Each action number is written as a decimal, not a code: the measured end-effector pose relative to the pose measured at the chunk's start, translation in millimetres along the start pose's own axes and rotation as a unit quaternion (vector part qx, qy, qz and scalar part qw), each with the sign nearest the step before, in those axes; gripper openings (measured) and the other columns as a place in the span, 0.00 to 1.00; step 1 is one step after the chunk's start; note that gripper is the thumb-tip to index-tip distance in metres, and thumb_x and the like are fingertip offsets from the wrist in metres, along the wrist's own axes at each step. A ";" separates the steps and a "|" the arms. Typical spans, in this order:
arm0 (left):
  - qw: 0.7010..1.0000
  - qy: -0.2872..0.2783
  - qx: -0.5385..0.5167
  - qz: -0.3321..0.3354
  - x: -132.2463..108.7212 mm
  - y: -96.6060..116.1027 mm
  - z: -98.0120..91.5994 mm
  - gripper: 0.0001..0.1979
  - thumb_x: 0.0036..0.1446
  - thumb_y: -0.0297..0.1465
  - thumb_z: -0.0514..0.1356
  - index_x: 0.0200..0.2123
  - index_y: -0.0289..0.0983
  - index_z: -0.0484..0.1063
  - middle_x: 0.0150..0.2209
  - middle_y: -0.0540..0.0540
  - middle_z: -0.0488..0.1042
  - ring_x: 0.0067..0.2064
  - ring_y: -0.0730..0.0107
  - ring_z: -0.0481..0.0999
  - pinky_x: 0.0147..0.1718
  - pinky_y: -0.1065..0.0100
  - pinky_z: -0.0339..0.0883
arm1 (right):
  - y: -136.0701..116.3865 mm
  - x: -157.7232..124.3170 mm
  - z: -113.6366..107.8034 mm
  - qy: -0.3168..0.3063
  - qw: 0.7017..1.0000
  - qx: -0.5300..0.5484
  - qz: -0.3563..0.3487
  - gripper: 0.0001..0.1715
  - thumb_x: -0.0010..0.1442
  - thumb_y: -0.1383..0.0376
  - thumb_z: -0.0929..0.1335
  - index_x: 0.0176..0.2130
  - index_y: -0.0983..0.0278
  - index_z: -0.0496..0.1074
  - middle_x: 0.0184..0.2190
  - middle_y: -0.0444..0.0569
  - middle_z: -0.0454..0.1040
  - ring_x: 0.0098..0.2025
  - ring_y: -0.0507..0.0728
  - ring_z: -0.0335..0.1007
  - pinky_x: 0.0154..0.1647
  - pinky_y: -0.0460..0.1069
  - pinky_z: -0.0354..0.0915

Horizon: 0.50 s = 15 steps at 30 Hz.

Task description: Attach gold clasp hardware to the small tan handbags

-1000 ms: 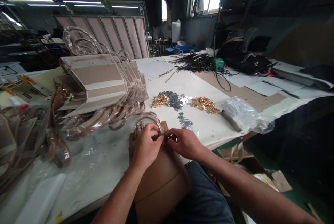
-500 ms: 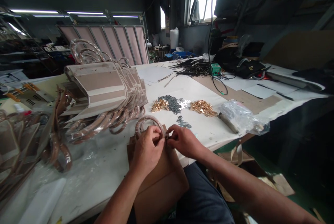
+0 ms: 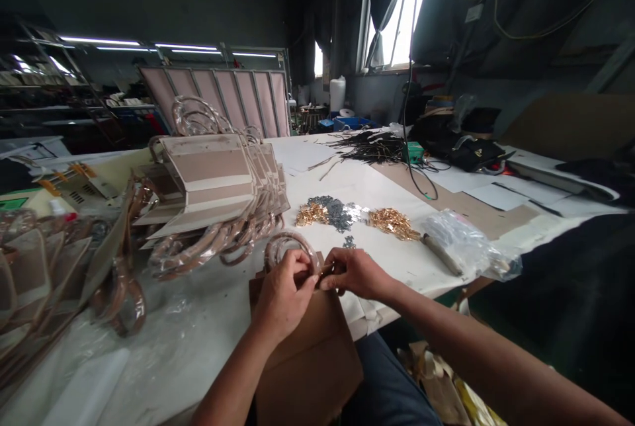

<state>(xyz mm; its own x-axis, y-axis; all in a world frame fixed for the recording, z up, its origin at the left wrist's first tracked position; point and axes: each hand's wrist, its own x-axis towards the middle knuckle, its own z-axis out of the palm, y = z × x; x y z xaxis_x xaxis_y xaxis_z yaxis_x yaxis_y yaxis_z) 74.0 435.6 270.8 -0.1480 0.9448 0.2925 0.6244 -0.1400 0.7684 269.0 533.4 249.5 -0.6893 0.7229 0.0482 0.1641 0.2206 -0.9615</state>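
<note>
The brown bag (image 3: 310,353) lies at the near edge of the counter (image 3: 198,333), and part of it hangs over the edge. The left hand (image 3: 284,295) rests on top of the bag. Its fingers (image 3: 303,266) are closed tight on the foot of the round handle (image 3: 290,244), which is wrapped in clear plastic. The right hand (image 3: 356,274) is just to the right and touches the left one. Its fingers (image 3: 331,275) pinch the top edge of the bag by the handle. A small dark bit shows between the two hands, but it is too small to tell what it is.

A little farther, a few grey metal bits (image 3: 348,241) lie on the white counter. Behind them are two gold heaps (image 3: 391,222) with a grey heap (image 3: 335,211) between them. To the right lie a tool (image 3: 439,253) and a crumpled plastic bag (image 3: 469,241). To the left a row of pink bags (image 3: 218,178) leans together, their handles wrapped too. Far back are black strips (image 3: 372,145), a green box (image 3: 415,151) and a bright window (image 3: 401,9).
</note>
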 end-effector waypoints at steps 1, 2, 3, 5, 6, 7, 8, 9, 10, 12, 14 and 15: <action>1.000 0.003 0.002 0.000 0.5 -5.1 -0.9 0.10 0.60 0.30 0.62 0.43 0.45 0.65 0.41 0.51 0.84 0.44 0.61 0.84 0.48 0.60 0.74 | 1.1 2.2 5.4 0.015 1.000 -0.018 -0.004 0.16 0.55 0.61 0.82 0.39 0.61 0.78 0.25 0.39 0.77 0.26 0.55 0.76 0.25 0.44 0.65; 1.000 0.006 0.005 -0.002 1.2 -10.7 -1.6 0.10 0.60 0.30 0.62 0.44 0.45 0.65 0.41 0.51 0.84 0.44 0.61 0.84 0.48 0.60 0.74 | 1.3 4.7 10.3 0.028 0.999 -0.044 -0.007 0.15 0.56 0.61 0.82 0.40 0.60 0.79 0.25 0.39 0.76 0.26 0.54 0.75 0.26 0.44 0.64; 1.000 0.012 0.012 -0.005 1.7 -16.5 -2.0 0.10 0.61 0.30 0.62 0.44 0.45 0.65 0.41 0.50 0.84 0.44 0.61 0.84 0.48 0.60 0.74 | 0.8 7.6 14.7 0.040 0.996 -0.077 -0.009 0.14 0.57 0.62 0.82 0.41 0.60 0.80 0.24 0.38 0.76 0.26 0.54 0.75 0.26 0.44 0.62; 0.999 0.036 0.041 0.003 1.8 -27.7 -2.2 0.10 0.63 0.29 0.61 0.46 0.44 0.65 0.43 0.47 0.83 0.45 0.59 0.84 0.47 0.58 0.75 | -1.4 15.3 21.0 0.059 0.987 -0.151 -0.015 0.14 0.56 0.64 0.82 0.42 0.59 0.81 0.24 0.37 0.76 0.26 0.53 0.74 0.26 0.44 0.60; 0.996 0.056 0.067 0.023 0.4 -32.7 -2.0 0.10 0.64 0.29 0.60 0.48 0.43 0.66 0.44 0.45 0.83 0.46 0.58 0.84 0.48 0.56 0.76 | -2.3 20.1 22.8 0.064 0.981 -0.183 -0.016 0.14 0.56 0.65 0.83 0.42 0.59 0.82 0.25 0.37 0.76 0.27 0.53 0.74 0.26 0.44 0.59; 0.990 0.079 0.101 0.051 -2.6 -37.1 -1.5 0.12 0.65 0.28 0.60 0.50 0.42 0.66 0.47 0.42 0.82 0.49 0.55 0.83 0.49 0.54 0.76 | -2.5 25.3 23.8 0.064 0.977 -0.204 -0.013 0.15 0.55 0.66 0.83 0.42 0.59 0.82 0.25 0.38 0.76 0.27 0.53 0.73 0.26 0.44 0.59; 0.981 0.105 0.139 0.084 -7.4 -41.0 -0.8 0.13 0.65 0.27 0.59 0.52 0.42 0.67 0.51 0.40 0.81 0.53 0.53 0.81 0.52 0.52 0.75 | -1.9 30.8 23.8 0.059 0.977 -0.206 -0.003 0.15 0.54 0.66 0.83 0.42 0.60 0.83 0.25 0.38 0.77 0.27 0.53 0.74 0.26 0.44 0.59; 0.969 0.129 0.176 0.119 -14.3 -44.5 0.3 0.14 0.66 0.26 0.59 0.54 0.41 0.67 0.55 0.38 0.79 0.57 0.50 0.78 0.54 0.49 0.74 | -0.5 36.3 22.9 0.047 0.981 -0.188 0.016 0.14 0.56 0.66 0.82 0.43 0.61 0.83 0.25 0.39 0.77 0.27 0.53 0.74 0.26 0.44 0.60; 0.957 0.148 0.203 0.149 -23.1 -48.0 1.7 0.16 0.66 0.25 0.58 0.56 0.42 0.67 0.58 0.37 0.77 0.61 0.49 0.75 0.57 0.47 0.73 | 1.6 41.5 20.9 0.027 0.987 -0.153 0.041 0.13 0.58 0.64 0.81 0.44 0.62 0.82 0.25 0.40 0.77 0.26 0.54 0.75 0.26 0.44 0.62; 0.944 0.162 0.222 0.186 -44.3 -55.8 5.3 0.17 0.67 0.24 0.59 0.57 0.43 0.67 0.63 0.38 0.74 0.65 0.48 0.72 0.61 0.45 0.71 | 6.1 50.6 14.0 -0.036 0.993 -0.060 0.090 0.17 0.64 0.56 0.77 0.48 0.65 0.80 0.26 0.44 0.79 0.26 0.55 0.76 0.25 0.44 0.67; 0.946 0.140 0.214 0.200 -65.4 -65.6 9.7 0.17 0.66 0.24 0.59 0.56 0.44 0.68 0.61 0.41 0.76 0.63 0.50 0.73 0.60 0.46 0.72 | 8.8 58.2 3.3 -0.102 0.987 0.029 0.119 0.27 0.65 0.48 0.75 0.52 0.66 0.77 0.29 0.48 0.80 0.27 0.58 0.79 0.22 0.45 0.69; 0.950 0.120 0.209 0.199 -74.1 -71.1 11.9 0.16 0.66 0.24 0.59 0.55 0.44 0.69 0.59 0.42 0.78 0.62 0.51 0.74 0.59 0.47 0.74 | 9.0 62.2 -3.0 -0.125 0.982 0.066 0.126 0.32 0.65 0.44 0.75 0.53 0.67 0.76 0.31 0.50 0.81 0.29 0.59 0.80 0.21 0.44 0.69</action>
<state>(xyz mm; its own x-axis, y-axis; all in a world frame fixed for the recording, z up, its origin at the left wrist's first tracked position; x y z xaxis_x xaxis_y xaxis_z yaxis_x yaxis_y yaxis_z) 49.7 379.1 187.7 0.0252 0.7398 0.6723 0.9098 -0.2957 0.2912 229.8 582.3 244.6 -0.7933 0.5558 -0.2486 0.2707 -0.0436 -0.9617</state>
